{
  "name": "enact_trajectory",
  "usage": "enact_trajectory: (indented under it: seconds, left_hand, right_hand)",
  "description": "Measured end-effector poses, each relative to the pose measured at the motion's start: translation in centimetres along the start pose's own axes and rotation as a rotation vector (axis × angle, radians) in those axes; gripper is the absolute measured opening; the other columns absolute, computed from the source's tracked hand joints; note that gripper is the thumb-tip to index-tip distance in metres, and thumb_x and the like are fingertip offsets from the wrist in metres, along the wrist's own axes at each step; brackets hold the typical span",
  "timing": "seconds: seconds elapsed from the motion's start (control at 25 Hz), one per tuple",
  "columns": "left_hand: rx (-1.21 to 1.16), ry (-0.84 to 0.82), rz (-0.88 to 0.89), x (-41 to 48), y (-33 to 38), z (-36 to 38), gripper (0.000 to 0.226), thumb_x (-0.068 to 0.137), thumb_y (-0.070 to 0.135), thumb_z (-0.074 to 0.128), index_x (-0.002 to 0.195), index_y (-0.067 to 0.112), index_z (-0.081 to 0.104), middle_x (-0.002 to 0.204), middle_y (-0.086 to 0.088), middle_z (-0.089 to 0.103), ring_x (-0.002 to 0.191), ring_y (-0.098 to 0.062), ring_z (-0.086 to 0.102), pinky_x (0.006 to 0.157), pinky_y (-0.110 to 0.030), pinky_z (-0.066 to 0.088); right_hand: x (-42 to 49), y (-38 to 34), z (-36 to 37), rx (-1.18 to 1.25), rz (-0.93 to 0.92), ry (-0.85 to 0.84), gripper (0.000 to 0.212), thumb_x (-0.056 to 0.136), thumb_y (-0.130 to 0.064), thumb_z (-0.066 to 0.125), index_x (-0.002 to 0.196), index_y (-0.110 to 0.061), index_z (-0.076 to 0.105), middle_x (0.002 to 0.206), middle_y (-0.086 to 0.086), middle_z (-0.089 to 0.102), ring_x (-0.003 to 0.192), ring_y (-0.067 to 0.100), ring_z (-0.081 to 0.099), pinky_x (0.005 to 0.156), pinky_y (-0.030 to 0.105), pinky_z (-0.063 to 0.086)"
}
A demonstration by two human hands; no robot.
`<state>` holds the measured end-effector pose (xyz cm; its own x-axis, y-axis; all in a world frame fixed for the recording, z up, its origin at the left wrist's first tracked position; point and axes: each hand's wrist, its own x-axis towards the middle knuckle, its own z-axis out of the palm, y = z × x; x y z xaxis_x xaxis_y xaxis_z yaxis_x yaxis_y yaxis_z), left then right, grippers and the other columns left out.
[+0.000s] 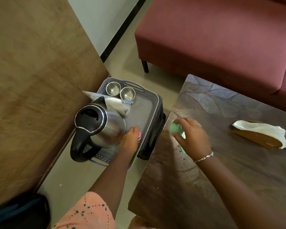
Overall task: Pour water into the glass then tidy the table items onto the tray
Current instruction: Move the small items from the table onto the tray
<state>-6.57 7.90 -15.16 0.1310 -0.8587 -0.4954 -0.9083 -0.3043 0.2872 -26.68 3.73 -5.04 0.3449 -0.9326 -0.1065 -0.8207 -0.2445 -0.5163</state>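
The right hand is curled down over a mint-green, matte, plastic-looking object, with the thumb on its near side and the fingers wrapped over its far side. It sits on the dark patterned wooden table at the edge nearest the tray. A strip of the same green shows under the palm, so the piece may be longer than it looks; what it is cannot be told.

It looks light, unbreakable and not slippery, so the overhand clasp across its body should carry it without squeezing.

The left hand rests inside the grey perforated plastic tray, fingers closed round a small pink-tipped item that pokes out beyond the knuckles. Most of it is hidden.

Touching the outer side of that hand stands a stainless-steel electric kettle with a black lid and handle. This is probably the heaviest piece, best lifted by its handle, which points away from the fingers.

Beyond the kettle lie a clear plastic zip bag and two small steel cups, side by side in the tray's far corner.

Well beyond the right hand's knuckles a wooden holder of white tissues lies on the table. It looks light, but the tissues are loose, so it should be gripped by the wood. No glass is in view.
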Motion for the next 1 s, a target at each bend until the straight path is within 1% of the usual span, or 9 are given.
enact_trajectory:
  seconds: [0.16, 0.28, 0.48, 0.56, 0.64, 0.68, 0.76, 0.84, 1.0]
  left_hand:
    - [-0.053, -0.005, -0.025, -0.2, -0.4, 0.5, 0.03, 0.083, -0.002, 0.053, 0.11, 0.009, 0.046, 0.117, -0.013, 0.05, 0.1, -0.036, 0.056, 0.08, -0.043, 0.043]
    - [-0.081, 0.011, -0.03, -0.5, -0.9, 0.9, 0.031, 0.082, -0.002, 0.053, 0.11, 0.009, 0.047, 0.117, -0.013, 0.05, 0.1, -0.034, 0.055, 0.08, -0.041, 0.042]
    - [-0.088, 0.057, -0.044, -0.4, -1.2, 1.5, 0.026, 0.086, 0.007, 0.054, 0.11, 0.009, 0.046, 0.117, -0.011, 0.05, 0.099, -0.031, 0.057, 0.075, -0.036, 0.043]
    - [-0.12, 0.089, -0.045, -0.5, -1.2, 1.7, 0.024, 0.086, 0.008, 0.055, 0.109, 0.008, 0.046, 0.116, -0.011, 0.051, 0.097, -0.029, 0.057, 0.07, -0.032, 0.041]
    - [-0.197, 0.112, -0.045, -0.7, -1.4, 1.9, 0.028, 0.084, 0.006, 0.057, 0.109, 0.008, 0.047, 0.117, -0.011, 0.051, 0.096, -0.03, 0.057, 0.067, -0.031, 0.038]
    - [-0.252, 0.118, -0.047, -0.7, -1.6, 2.0, 0.033, 0.082, 0.003, 0.058, 0.113, 0.009, 0.048, 0.12, -0.011, 0.051, 0.098, -0.031, 0.056, 0.07, -0.032, 0.04]
    - [-0.363, 0.129, -0.053, -1.0, -2.1, 2.4, 0.048, 0.079, -0.004, 0.057, 0.123, 0.009, 0.046, 0.127, -0.012, 0.05, 0.108, -0.032, 0.055, 0.084, -0.038, 0.045]
    - [-0.454, 0.151, -0.06, -1.4, -2.6, 2.8, 0.053, 0.078, -0.009, 0.054, 0.127, 0.01, 0.046, 0.13, -0.013, 0.051, 0.113, -0.032, 0.053, 0.094, -0.039, 0.044]
    - [-0.533, 0.158, -0.107, -1.7, -3.1, 3.5, 0.056, 0.08, -0.008, 0.053, 0.131, 0.015, 0.045, 0.133, -0.012, 0.051, 0.117, -0.03, 0.052, 0.097, -0.037, 0.042]
  right_hand:
    - [0.9, -0.8, 0.7, 0.05, 0.093, 0.007, 0.031, 0.076, -0.02, 0.07, 0.104, -0.01, 0.061, 0.102, 0.01, 0.064, 0.089, 0.029, 0.058, 0.068, 0.027, 0.039]
    - [2.1, -1.8, 1.1, 0.137, 0.173, 0.0, 0.032, 0.077, -0.025, 0.07, 0.104, -0.011, 0.06, 0.104, 0.01, 0.064, 0.09, 0.027, 0.059, 0.075, 0.038, 0.051]
    - [5.5, -3.5, 2.2, 0.149, 0.229, -0.015, 0.032, 0.078, -0.033, 0.068, 0.101, -0.013, 0.059, 0.1, 0.01, 0.066, 0.09, 0.026, 0.061, 0.077, 0.042, 0.052]
    - [7.0, -4.0, 2.8, 0.155, 0.241, -0.034, 0.033, 0.079, -0.035, 0.067, 0.103, -0.014, 0.059, 0.1, 0.011, 0.066, 0.089, 0.028, 0.061, 0.076, 0.039, 0.052]
    - [8.2, -4.5, 3.6, 0.161, 0.234, -0.059, 0.033, 0.08, -0.035, 0.066, 0.105, -0.016, 0.058, 0.1, 0.013, 0.064, 0.088, 0.029, 0.06, 0.071, 0.032, 0.048]
    - [8.8, -4.6, 4.1, 0.158, 0.223, -0.077, 0.033, 0.08, -0.035, 0.065, 0.108, -0.018, 0.058, 0.101, 0.015, 0.063, 0.088, 0.03, 0.06, 0.069, 0.029, 0.044]
    - [9.7, -4.9, 5.3, 0.141, 0.202, -0.121, 0.034, 0.082, -0.034, 0.063, 0.113, -0.021, 0.057, 0.105, 0.017, 0.059, 0.091, 0.032, 0.058, 0.07, 0.026, 0.037]
    - [10.6, -5.2, 6.5, 0.13, 0.204, -0.159, 0.032, 0.083, -0.034, 0.062, 0.112, -0.022, 0.058, 0.108, 0.017, 0.056, 0.093, 0.032, 0.057, 0.072, 0.027, 0.037]
    - [12.2, -5.4, 8.9, 0.114, 0.255, -0.205, 0.035, 0.079, -0.038, 0.066, 0.107, -0.018, 0.058, 0.109, 0.016, 0.055, 0.093, 0.03, 0.056, 0.071, 0.027, 0.036]
